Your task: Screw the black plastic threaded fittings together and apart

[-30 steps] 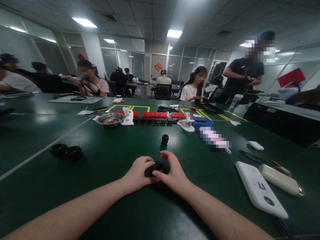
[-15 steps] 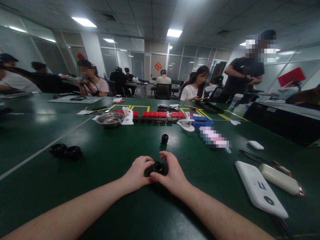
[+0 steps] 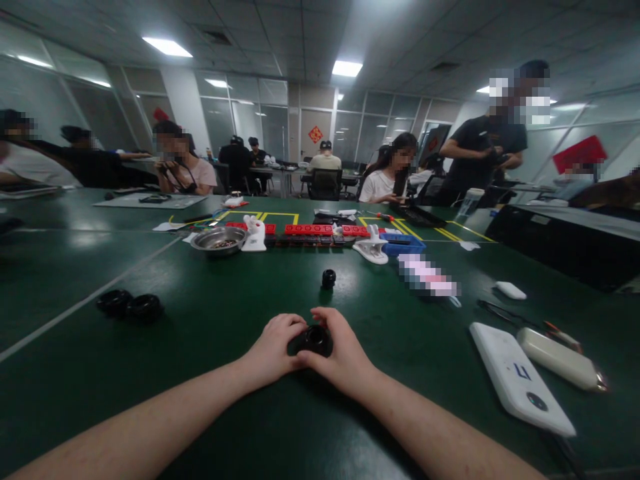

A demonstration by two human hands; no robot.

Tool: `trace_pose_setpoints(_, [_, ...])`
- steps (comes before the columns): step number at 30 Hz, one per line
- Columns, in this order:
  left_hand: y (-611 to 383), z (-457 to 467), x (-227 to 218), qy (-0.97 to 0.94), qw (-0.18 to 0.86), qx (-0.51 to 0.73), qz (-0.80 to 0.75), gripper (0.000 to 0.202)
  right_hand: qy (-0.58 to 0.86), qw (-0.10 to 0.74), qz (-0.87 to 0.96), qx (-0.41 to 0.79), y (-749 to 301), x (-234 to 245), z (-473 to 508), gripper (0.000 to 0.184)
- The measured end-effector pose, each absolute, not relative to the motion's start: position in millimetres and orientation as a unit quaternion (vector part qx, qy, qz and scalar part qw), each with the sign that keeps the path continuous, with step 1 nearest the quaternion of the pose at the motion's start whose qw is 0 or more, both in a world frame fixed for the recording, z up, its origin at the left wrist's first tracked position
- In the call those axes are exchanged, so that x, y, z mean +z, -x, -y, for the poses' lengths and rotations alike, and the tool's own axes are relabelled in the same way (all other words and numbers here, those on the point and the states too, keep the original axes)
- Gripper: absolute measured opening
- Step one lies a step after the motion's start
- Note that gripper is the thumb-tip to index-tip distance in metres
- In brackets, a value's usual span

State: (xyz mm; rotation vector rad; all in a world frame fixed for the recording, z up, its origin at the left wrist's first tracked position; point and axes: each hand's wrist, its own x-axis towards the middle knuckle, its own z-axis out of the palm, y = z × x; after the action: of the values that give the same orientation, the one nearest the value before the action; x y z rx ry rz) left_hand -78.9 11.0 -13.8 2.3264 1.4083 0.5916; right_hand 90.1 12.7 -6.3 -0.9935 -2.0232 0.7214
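Close in front of me on the green table is a black cable gland (image 3: 316, 339), its round hole facing up and toward me. My left hand (image 3: 278, 343) is closed around its left side, fingers curled over the far edge. My right hand (image 3: 344, 347) wraps the right side, with the thumb across the near face and the index finger arched over the top. Both thumbs nearly meet at the front, and the fingers hide much of the part. A smaller black gland (image 3: 329, 279) stands upright just beyond my hands. Two more black glands (image 3: 144, 307) lie together to the left.
Farther back are a metal bowl (image 3: 218, 241) with small pieces, white clamps (image 3: 371, 245), a red strip (image 3: 310, 229) and a blue tray (image 3: 404, 244). A white power bank (image 3: 520, 377), a cream case (image 3: 557, 359) and pliers (image 3: 500, 313) lie right. Several people sit beyond.
My right hand has shifted slightly left, its thumb and index finger coming further around the cable gland. The left hand stays nearly in place.
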Motion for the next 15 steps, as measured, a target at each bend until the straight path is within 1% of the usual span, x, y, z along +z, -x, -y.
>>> trace_pose_setpoints(3, [78.2,-9.7,-10.6,-0.822,0.186,0.21,-0.497,0.038,0.404,0.377,0.779,0.296,-87.4,-4.7,-13.1,0.046])
trace_pose_setpoints(5, [78.0,-9.3,-9.4,-0.818,0.194,0.208,-0.5,0.04,0.383,0.371,0.788,0.308,-87.2,-2.4,-12.1,0.039])
trace_pose_setpoints(6, [78.0,-9.1,-9.0,-0.817,0.198,0.206,-0.501,0.042,0.366,0.367,0.795,0.314,-87.7,-1.5,-11.3,0.04])
trace_pose_setpoints(8, [77.9,-8.9,-8.7,-0.817,0.201,0.204,-0.501,0.041,0.344,0.361,0.808,0.314,-89.0,-0.9,-10.3,0.047])
trace_pose_setpoints(11, [77.9,-8.8,-8.7,-0.818,0.195,0.203,-0.501,0.036,0.368,0.368,0.809,0.272,-90.3,-3.4,-11.1,0.054])
trace_pose_setpoints(13, [77.8,-8.7,-8.5,-0.819,0.194,0.203,-0.501,0.035,0.399,0.375,0.8,0.246,-89.8,-5.7,-12.6,0.056])
trace_pose_setpoints(15, [77.7,-8.7,-8.4,-0.818,0.195,0.205,-0.5,0.034,0.423,0.373,0.788,0.248,-88.5,-6.9,-13.9,0.052])
